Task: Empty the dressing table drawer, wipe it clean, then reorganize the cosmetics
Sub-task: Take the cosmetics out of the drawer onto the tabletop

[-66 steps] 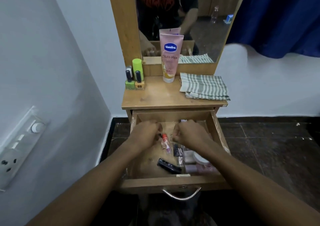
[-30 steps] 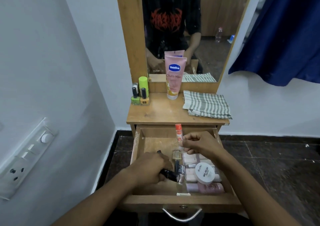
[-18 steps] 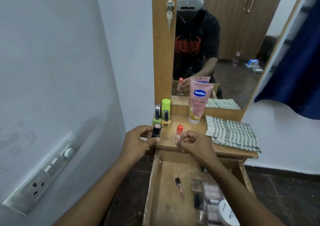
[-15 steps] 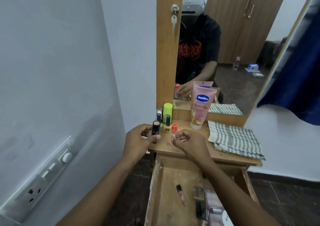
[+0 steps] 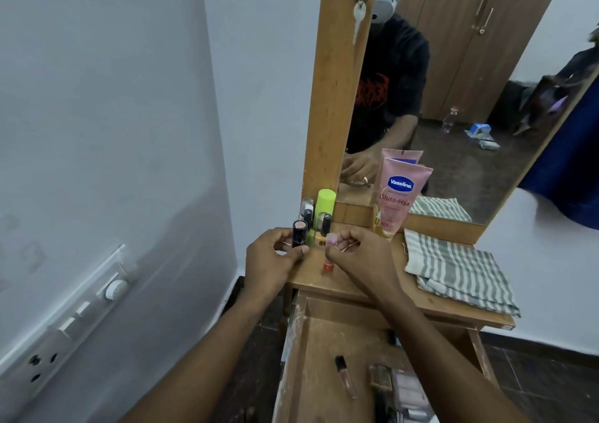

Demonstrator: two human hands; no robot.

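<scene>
A: Quick one, what step is going on?

B: Emptying, I'm judging. Both hands are working over the dressing table top (image 5: 312, 275), close together but not touching. The left hand (image 5: 272, 260) is gripping a black lipstick (image 5: 299, 234) upright, fingers curled round the barrel. The right hand (image 5: 363, 257) is pinching a red-capped tube (image 5: 328, 266), cap pointing down, touching the wood or just above it, can't tell which

A: And the drawer?

B: The drawer (image 5: 321, 341) is standing open below the arms. A lip gloss (image 5: 345, 378) is lying on its floor and more cosmetics are sitting blurred at its right side, so it's not empty yet

A: How to do this well?

B: I'd be setting both pieces down standing, just beside the nail polish bottles (image 5: 325, 224) and the green tube (image 5: 325, 202) at the back left. That group is packed tight, so a careless knuckle is risking a topple. Release the red-capped tube only once it's balancing, since narrow tubes are tippy. Also, I'd be leaving the striped cloth (image 5: 460, 273) and the space by the Vaseline tube (image 5: 397, 195) free, because the cloth is probably going in for wiping next
</scene>
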